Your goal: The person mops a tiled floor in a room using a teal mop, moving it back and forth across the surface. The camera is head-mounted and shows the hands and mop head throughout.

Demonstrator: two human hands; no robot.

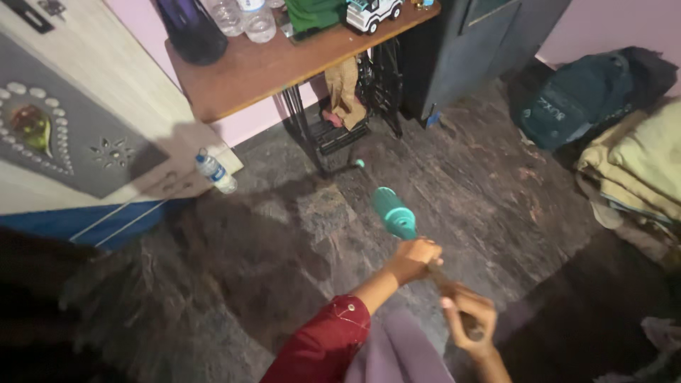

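Note:
My left hand [415, 259], on a red-sleeved arm, grips a long tool just below its teal plastic end [394, 213], which points up and away over the dark stone floor. My right hand [468, 319] holds the brownish shaft [443, 280] of the same tool lower down, close to my body. Motion blur and my purple clothing hide the tool's lower end. Both hands are low in the middle of the view, about a hand's width apart.
A wooden table [248, 74] on black metal legs stands ahead with bottles, a green cloth and a toy truck [372, 13]. A plastic bottle [215, 171] lies by a bed base [85, 142] at left. A dark cabinet [461, 50] stands behind; bags and folded cloth [631, 163] lie at right.

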